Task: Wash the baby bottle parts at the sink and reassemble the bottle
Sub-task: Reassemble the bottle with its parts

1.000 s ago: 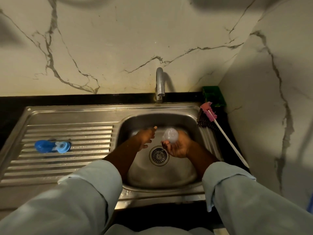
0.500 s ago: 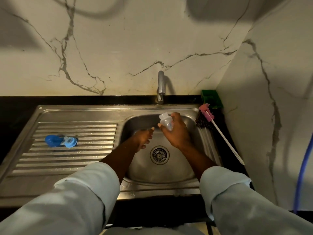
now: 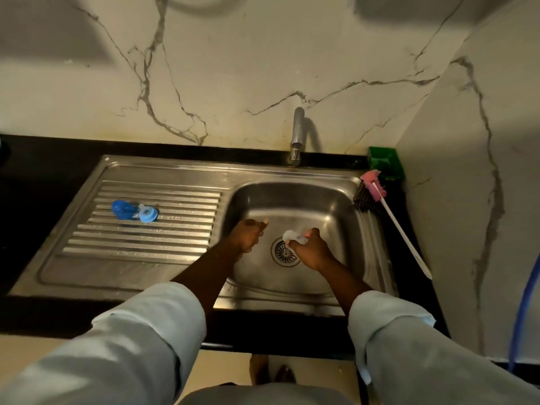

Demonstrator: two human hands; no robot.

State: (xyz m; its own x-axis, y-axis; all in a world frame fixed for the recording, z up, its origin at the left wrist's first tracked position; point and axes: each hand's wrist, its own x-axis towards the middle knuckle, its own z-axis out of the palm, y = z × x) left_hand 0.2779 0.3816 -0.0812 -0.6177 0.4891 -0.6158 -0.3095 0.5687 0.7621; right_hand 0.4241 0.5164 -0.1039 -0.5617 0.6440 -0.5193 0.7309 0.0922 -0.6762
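My right hand (image 3: 310,251) grips the clear baby bottle body (image 3: 293,237) low over the drain (image 3: 285,252) of the steel sink basin (image 3: 336,206); the bottle points left and my fingers hide most of it. My left hand (image 3: 248,235) hovers to its left inside the basin, holding nothing, fingers loosely curled. On the ribbed draining board (image 3: 175,235) to the left lie the blue cap (image 3: 122,209) and the light blue collar with teat (image 3: 148,214), side by side.
The tap (image 3: 297,135) stands behind the basin; I see no water stream. A pink-headed bottle brush with a white handle (image 3: 391,217) lies along the sink's right edge over a dark scrubber (image 3: 362,200). A green holder (image 3: 385,163) sits in the corner. A blue hose (image 3: 523,311) hangs at right.
My right hand has brought the bottle down from near the tap to just above the drain and tipped it sideways. My left hand has stayed about where it was.
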